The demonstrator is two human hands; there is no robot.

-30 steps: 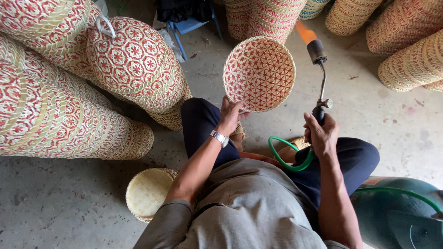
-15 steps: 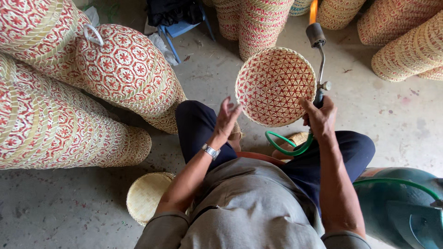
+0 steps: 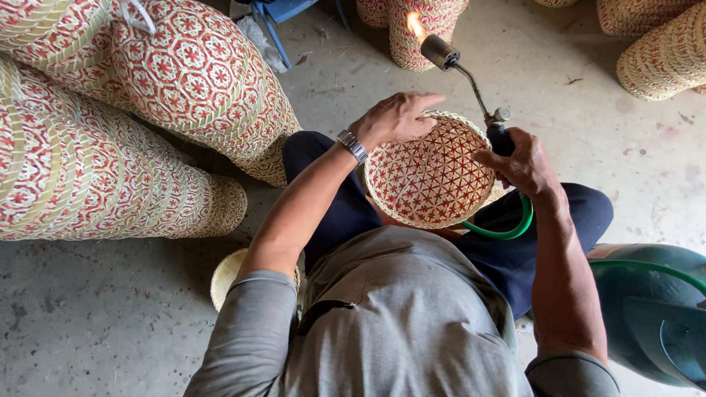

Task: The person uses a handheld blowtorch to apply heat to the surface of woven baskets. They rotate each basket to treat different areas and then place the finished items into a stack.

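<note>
**Presently: lit torch held clear of the basket in your lap**

Presently the round woven basket (image 3: pixel 430 176), red star pattern on pale cane, sits over your lap with its open side tilted up toward you. Your left hand (image 3: pixel 396 117) rests on the basket's far rim, fingers extended over the edge and not curled shut; that hold appears to steady the basket at its angle so the inside faces you. Whether the thumb pinches the rim underneath cannot be told.

Your right hand (image 3: pixel 523 163) is closed around the handle of the gas torch (image 3: pixel 471 81), just beside the basket's right rim. The torch neck runs up and away from the basket, and its flame (image 3: pixel 415 23) burns beyond the far rim, apart from the weave. That placement looks deliberate, keeping heat off the cane.

A green hose (image 3: pixel 507 228) loops from the handle under the basket's right side toward the green gas cylinder (image 3: pixel 651 309), near your right elbow. Left of the basket, stacked patterned baskets (image 3: pixel 147 117) crowd your knee. A small plain basket (image 3: pixel 232 276) lies on the concrete floor (image 3: pixel 88 323) below your left arm. More basket stacks (image 3: pixel 434 33) stand beyond the basket, behind the flame, and limit how far you may swing the torch.
</note>
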